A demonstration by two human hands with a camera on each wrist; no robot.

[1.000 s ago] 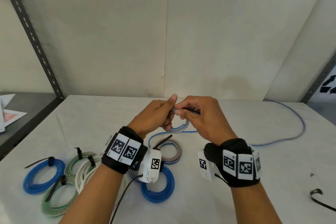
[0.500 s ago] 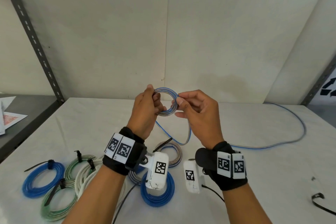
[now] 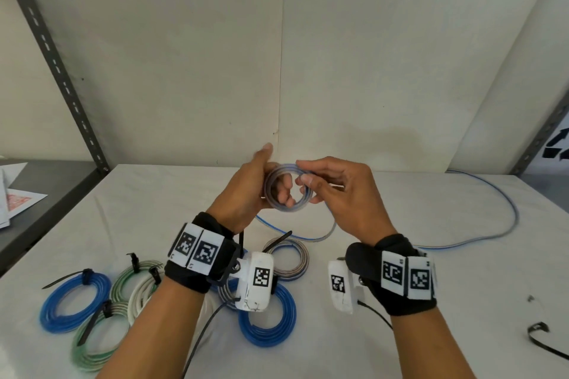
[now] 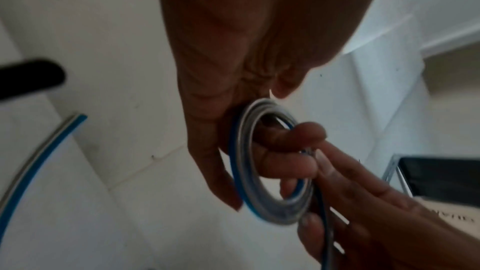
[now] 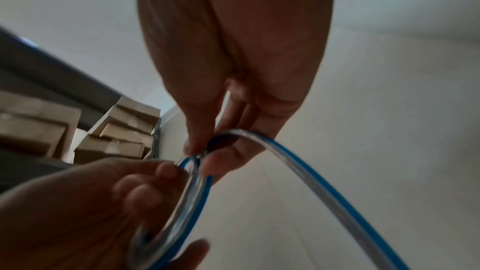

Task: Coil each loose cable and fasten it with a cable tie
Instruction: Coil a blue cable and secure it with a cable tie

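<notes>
A small coil point(image 3: 288, 208) of blue-and-grey flat cable is held up above the white table point(image 3: 154, 209). My left hand point(image 3: 261, 188) grips its left side, fingers curled through the ring point(image 4: 270, 171). My right hand point(image 3: 317, 184) pinches the right side of the coil point(image 5: 192, 171) between thumb and fingers. The loose rest of the cable point(image 3: 492, 224) hangs down from the coil, loops across the table to the right and runs back to the far edge.
Several tied coils lie near the front left: blue point(image 3: 74, 301), green-white point(image 3: 95, 335), white point(image 3: 141, 292), grey-striped point(image 3: 292, 258) and another blue point(image 3: 268, 317). A loose black cable tie point(image 3: 545, 338) lies at the right edge. A grey shelf point(image 3: 37, 209) with papers stands on the left.
The coil went from lying flat and low between both hands to standing upright and higher. The trailing cable has been drawn in a little and another turn laid on.
</notes>
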